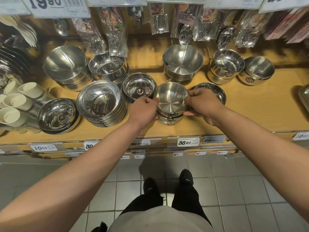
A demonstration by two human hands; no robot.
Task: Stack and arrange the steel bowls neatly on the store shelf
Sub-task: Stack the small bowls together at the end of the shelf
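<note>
Head view, looking down on a wooden store shelf (250,104) across the middle of the frame. Both bare forearms stretched forward from the lower corners, converging at frame centre. Left hand (143,110) clamped on the left side of a small stack of steel bowls (170,100), fingers curled over the top bowl's rim, thumb down against the lower bowls. Right hand (203,103) mirrored on the right side, fingers hooked over the rim, thumb pressed low on the stack's wall. Stack seated on the shelf near its front edge, top bowl open upward, dark labels showing on the bowls beneath. Just left of it, a shiny bowl pile (138,87); further left, a taller pile of wide-rimmed bowls (99,102) and a single shallow bowl (57,114) toward the left edge. Just behind the right hand, another shallow bowl (215,90), partly hidden. Toward the back of the shelf, a large bowl stack (66,65) at left, a straight-walled stack (107,67) beside it, a deep bowl on a stack (182,61) right of centre, and two labelled stacks (242,68) at right. Packaged cutlery (113,30) hanging along the top of the frame. Cream cups (16,101) lying at the left edge. Price tags (188,142) along the shelf front. Black shoes (185,178) on grey floor tiles (234,190) at bottom centre.
</note>
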